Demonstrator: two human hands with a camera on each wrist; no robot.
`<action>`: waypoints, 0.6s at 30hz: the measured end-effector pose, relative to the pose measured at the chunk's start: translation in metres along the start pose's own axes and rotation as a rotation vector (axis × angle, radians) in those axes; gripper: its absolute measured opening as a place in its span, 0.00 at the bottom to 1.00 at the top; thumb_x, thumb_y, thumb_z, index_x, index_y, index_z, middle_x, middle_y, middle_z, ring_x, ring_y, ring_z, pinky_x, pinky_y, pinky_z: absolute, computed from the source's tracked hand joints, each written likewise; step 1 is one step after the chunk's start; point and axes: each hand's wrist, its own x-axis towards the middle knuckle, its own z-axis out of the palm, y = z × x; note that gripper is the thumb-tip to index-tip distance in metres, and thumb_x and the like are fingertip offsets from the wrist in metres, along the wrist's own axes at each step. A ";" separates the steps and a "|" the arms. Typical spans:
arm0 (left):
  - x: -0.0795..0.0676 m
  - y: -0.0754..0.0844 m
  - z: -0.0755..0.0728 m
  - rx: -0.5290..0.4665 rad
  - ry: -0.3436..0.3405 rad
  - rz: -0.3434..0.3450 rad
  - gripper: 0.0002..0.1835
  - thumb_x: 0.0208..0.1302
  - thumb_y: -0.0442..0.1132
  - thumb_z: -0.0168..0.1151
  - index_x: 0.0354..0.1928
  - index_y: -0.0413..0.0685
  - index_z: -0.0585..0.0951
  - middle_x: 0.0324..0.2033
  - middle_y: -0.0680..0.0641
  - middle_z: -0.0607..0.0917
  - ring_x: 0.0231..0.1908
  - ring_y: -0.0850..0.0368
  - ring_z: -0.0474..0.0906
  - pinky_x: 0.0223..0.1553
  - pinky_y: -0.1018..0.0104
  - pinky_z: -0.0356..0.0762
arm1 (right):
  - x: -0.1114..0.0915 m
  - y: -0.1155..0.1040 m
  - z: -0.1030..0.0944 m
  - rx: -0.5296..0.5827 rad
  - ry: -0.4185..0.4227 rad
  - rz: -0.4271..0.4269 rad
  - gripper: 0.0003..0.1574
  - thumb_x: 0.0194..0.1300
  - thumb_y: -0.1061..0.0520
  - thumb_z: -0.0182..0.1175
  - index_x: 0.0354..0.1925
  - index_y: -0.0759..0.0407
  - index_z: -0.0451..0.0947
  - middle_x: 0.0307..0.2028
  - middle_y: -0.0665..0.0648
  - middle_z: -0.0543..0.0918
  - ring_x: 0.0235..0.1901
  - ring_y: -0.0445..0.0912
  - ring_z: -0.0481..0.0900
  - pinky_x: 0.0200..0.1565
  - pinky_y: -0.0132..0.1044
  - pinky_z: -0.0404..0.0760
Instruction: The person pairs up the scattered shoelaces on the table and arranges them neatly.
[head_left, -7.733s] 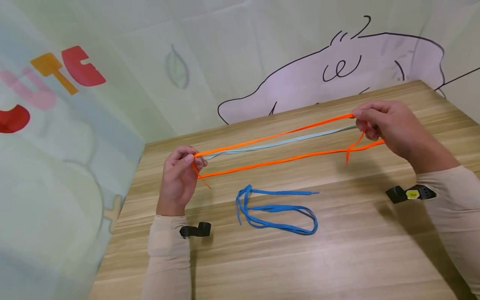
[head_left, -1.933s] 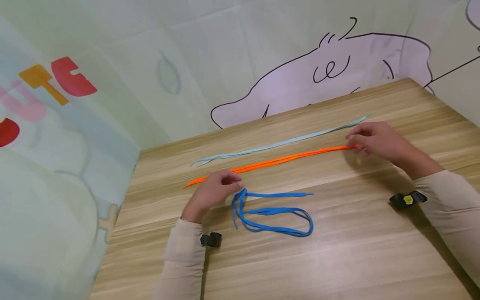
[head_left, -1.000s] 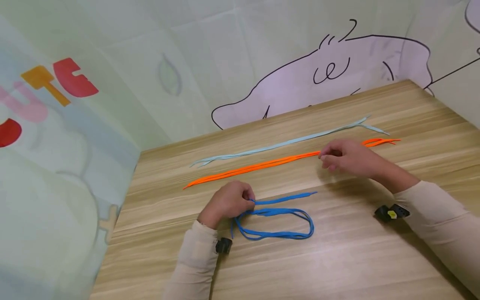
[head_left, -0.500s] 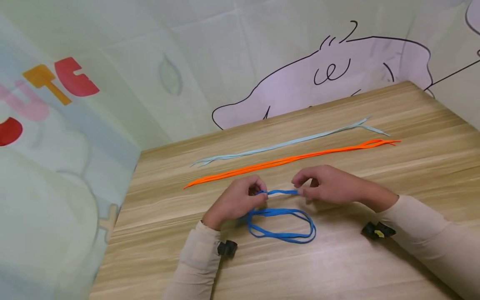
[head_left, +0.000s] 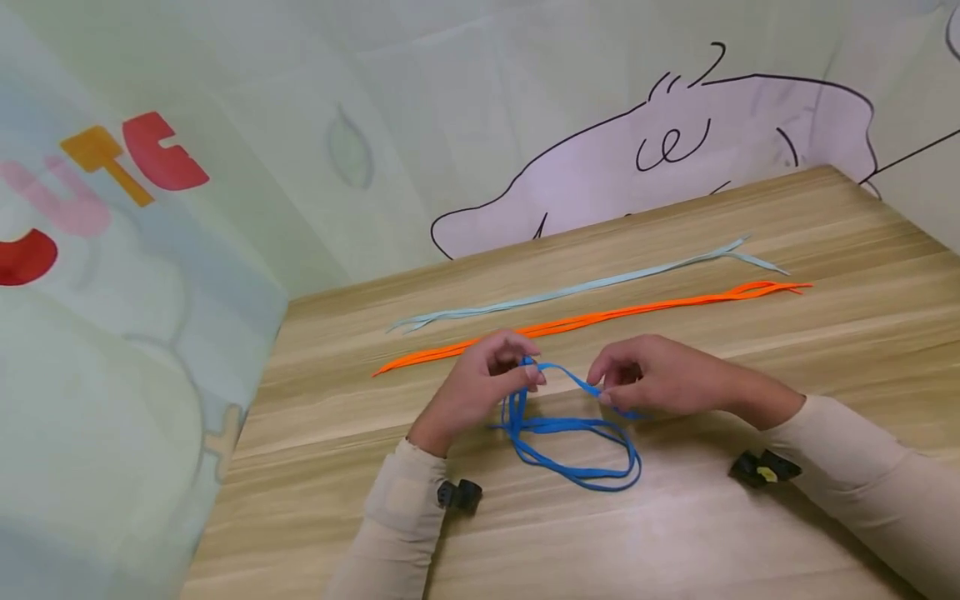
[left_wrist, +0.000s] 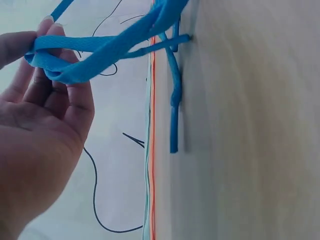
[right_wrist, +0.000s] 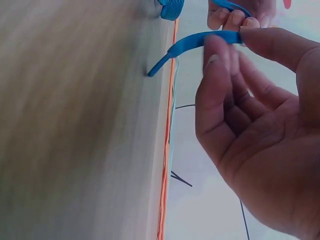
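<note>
A blue shoelace (head_left: 577, 477) lies partly looped on the table, its upper part lifted between both hands. My left hand (head_left: 480, 387) pinches a folded bit of it between thumb and fingers; the left wrist view shows the blue lace (left_wrist: 100, 57) bent at the thumb and a tipped end hanging down. My right hand (head_left: 663, 375) pinches the same lace near one end, and in the right wrist view that blue end (right_wrist: 187, 44) sticks out past the fingers. Between the hands a short stretch sags slightly.
Behind the hands an orange shoelace (head_left: 637, 310) lies stretched out, doubled, across the wooden table (head_left: 675, 517). Farther back a pale blue shoelace (head_left: 570, 290) runs beside it. A printed cloth (head_left: 300, 167) rises at the table's back and left edges.
The orange lace, earlier stretched between both hands, now lies released on the table. Both hands have come to the blue lace, the right moving leftward and nearer, and lifted part of it.
</note>
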 end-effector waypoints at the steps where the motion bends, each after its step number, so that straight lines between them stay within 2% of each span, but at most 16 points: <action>1: 0.000 -0.001 -0.001 -0.006 0.004 0.002 0.13 0.71 0.33 0.60 0.53 0.34 0.76 0.39 0.43 0.86 0.40 0.47 0.83 0.46 0.54 0.82 | 0.000 -0.001 0.000 0.004 0.002 0.003 0.06 0.68 0.56 0.65 0.43 0.55 0.82 0.28 0.50 0.81 0.31 0.48 0.77 0.32 0.35 0.78; 5: 0.002 -0.003 -0.005 -0.016 0.010 0.011 0.11 0.73 0.31 0.56 0.52 0.33 0.78 0.39 0.42 0.85 0.38 0.47 0.82 0.46 0.50 0.82 | -0.001 -0.004 -0.003 0.048 0.049 0.040 0.04 0.69 0.57 0.63 0.39 0.56 0.81 0.30 0.53 0.82 0.31 0.50 0.79 0.32 0.37 0.78; 10: 0.002 -0.001 -0.008 0.029 -0.018 -0.014 0.09 0.74 0.32 0.55 0.49 0.40 0.82 0.38 0.42 0.84 0.37 0.46 0.81 0.45 0.54 0.82 | -0.003 -0.008 -0.008 0.139 0.139 0.063 0.07 0.72 0.56 0.61 0.42 0.59 0.78 0.34 0.59 0.84 0.30 0.54 0.80 0.28 0.37 0.78; 15: 0.000 0.000 -0.012 0.083 -0.070 -0.024 0.08 0.74 0.36 0.57 0.49 0.45 0.82 0.36 0.43 0.83 0.36 0.45 0.79 0.43 0.57 0.81 | -0.006 -0.010 -0.012 0.147 0.218 0.013 0.10 0.73 0.57 0.59 0.45 0.64 0.77 0.33 0.63 0.83 0.28 0.56 0.79 0.29 0.39 0.81; 18: -0.003 -0.002 -0.013 0.129 -0.085 -0.028 0.10 0.72 0.41 0.61 0.49 0.46 0.82 0.34 0.44 0.83 0.35 0.44 0.79 0.41 0.57 0.80 | -0.006 -0.010 -0.013 0.127 0.246 -0.022 0.09 0.72 0.57 0.60 0.46 0.61 0.77 0.33 0.66 0.80 0.29 0.58 0.78 0.30 0.40 0.81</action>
